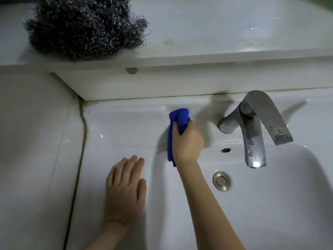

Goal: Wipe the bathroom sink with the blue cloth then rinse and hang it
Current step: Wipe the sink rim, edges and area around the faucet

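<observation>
Centrally, right hand [187, 141] clenched round bunched blue cloth [177, 127], pressed to sink [122, 127] deck left of faucet [252, 127]. Lower left of centre: left hand [124, 192] flat, fingers spread, holding nothing, on sink rim. Right of centre: drain plug [221, 181] in basin. Upper left: steel wool [84, 26] on ledge [216, 33].

Left of the right hand [187, 141] the sink [122, 127] deck lies bare up to the flat left hand [124, 192]; just right, the faucet [252, 127] blocks; ahead, the ledge [162, 83] wall closes
</observation>
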The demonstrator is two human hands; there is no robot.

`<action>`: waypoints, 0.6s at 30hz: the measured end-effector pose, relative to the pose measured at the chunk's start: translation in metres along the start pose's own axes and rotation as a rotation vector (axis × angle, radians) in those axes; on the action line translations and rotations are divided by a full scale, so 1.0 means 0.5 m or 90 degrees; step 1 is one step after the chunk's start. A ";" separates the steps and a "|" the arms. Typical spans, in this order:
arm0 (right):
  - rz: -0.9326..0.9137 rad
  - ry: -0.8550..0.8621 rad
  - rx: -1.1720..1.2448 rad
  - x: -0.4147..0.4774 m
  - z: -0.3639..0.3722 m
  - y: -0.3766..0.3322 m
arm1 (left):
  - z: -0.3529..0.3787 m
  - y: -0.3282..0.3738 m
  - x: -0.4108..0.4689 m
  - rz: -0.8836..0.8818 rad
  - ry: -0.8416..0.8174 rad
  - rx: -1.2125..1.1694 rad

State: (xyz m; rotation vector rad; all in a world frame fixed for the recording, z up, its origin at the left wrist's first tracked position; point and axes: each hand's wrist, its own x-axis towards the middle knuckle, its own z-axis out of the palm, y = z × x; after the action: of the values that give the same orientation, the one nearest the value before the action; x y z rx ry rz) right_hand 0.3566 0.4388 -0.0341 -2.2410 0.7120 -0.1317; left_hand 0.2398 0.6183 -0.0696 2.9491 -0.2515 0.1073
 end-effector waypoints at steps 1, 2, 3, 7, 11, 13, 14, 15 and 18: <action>0.035 -0.025 0.113 -0.004 0.010 -0.015 | -0.001 0.000 0.000 -0.004 -0.011 0.003; 0.088 -0.051 0.248 -0.006 0.011 -0.023 | 0.000 -0.001 0.000 -0.007 -0.018 0.004; 0.141 -0.080 0.381 -0.007 0.007 -0.025 | 0.000 -0.001 0.000 -0.007 -0.022 0.005; 0.168 -0.122 0.567 -0.011 -0.003 -0.041 | 0.003 -0.002 -0.001 -0.002 -0.006 0.004; -0.053 -0.066 0.176 -0.009 -0.004 0.000 | 0.003 0.000 0.000 0.002 0.020 -0.006; -0.094 -0.033 -0.059 0.024 -0.038 0.042 | 0.003 -0.001 0.000 0.002 0.029 -0.015; -0.083 -0.012 -0.115 0.042 -0.059 0.056 | 0.004 -0.002 0.000 0.001 0.030 -0.020; -0.065 0.010 -0.151 0.058 -0.078 0.067 | 0.002 -0.002 0.001 -0.001 0.028 -0.021; -0.037 0.082 -0.193 0.065 -0.108 0.102 | 0.000 0.002 0.000 -0.008 0.024 -0.022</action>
State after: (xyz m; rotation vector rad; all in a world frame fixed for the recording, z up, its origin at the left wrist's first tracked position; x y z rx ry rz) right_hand 0.3442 0.3586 -0.0359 -2.5621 0.7786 -0.2097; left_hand 0.2395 0.6173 -0.0694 2.9108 -0.2278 0.1540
